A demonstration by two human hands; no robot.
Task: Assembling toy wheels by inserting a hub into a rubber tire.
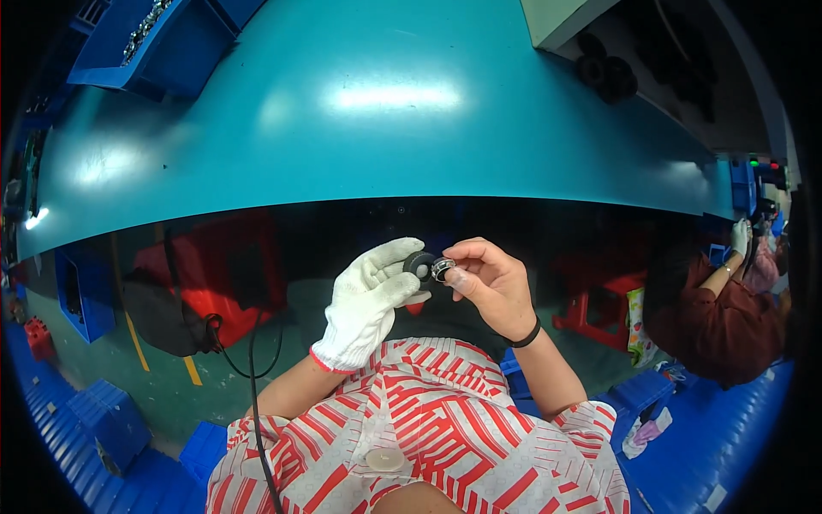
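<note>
My left hand [361,298], in a white knit glove with grey-stained fingertips, pinches a small black rubber tyre [413,259] with a round hole in its middle. Bare except for a black band at the wrist, my right hand [501,291] grips a small shiny silver wheel rim [443,269] with dark parts between thumb and fingers. Tyre and rim are side by side; I cannot tell whether they touch. Both hands are held in front of my body, short of the table's near edge.
A teal table [360,154] curves across the far side. On it at far left stands a blue bin [171,56] with shiny small parts. Black tyres [610,77] lie under a white shelf at far right. Red stools [599,308] stand below; another person [728,317] works at right.
</note>
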